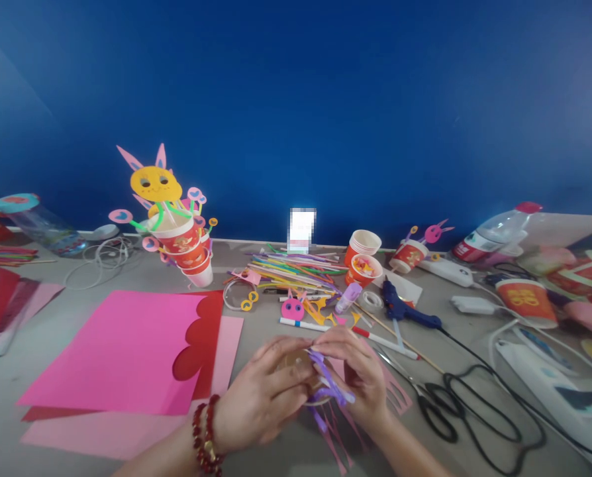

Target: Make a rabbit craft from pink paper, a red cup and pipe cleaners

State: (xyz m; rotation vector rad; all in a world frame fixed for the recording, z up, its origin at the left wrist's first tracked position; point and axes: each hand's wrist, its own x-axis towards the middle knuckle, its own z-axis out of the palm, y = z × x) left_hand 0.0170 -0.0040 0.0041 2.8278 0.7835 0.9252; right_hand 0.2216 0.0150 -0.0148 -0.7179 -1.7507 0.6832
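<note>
In the head view both hands meet low in the middle. My left hand (263, 391), with red beads at the wrist, is closed around a brownish round piece (298, 361) whose pale rim shows underneath; its kind is unclear. My right hand (358, 374) pinches purple strips (330, 381) that look like straw pieces, against the side of that round piece. Thin pink paper strips (333, 440) dangle below the hands. Fingers hide the place where the strips meet the round piece.
Pink paper sheets (112, 351) lie left, near a decorated cup stack (177, 248). Colored straws (291, 271) and a pink paper face (293, 309) lie ahead. To the right are scissors (412, 384), a blue glue gun (405, 308) with a black cord, and paper cups (363, 248).
</note>
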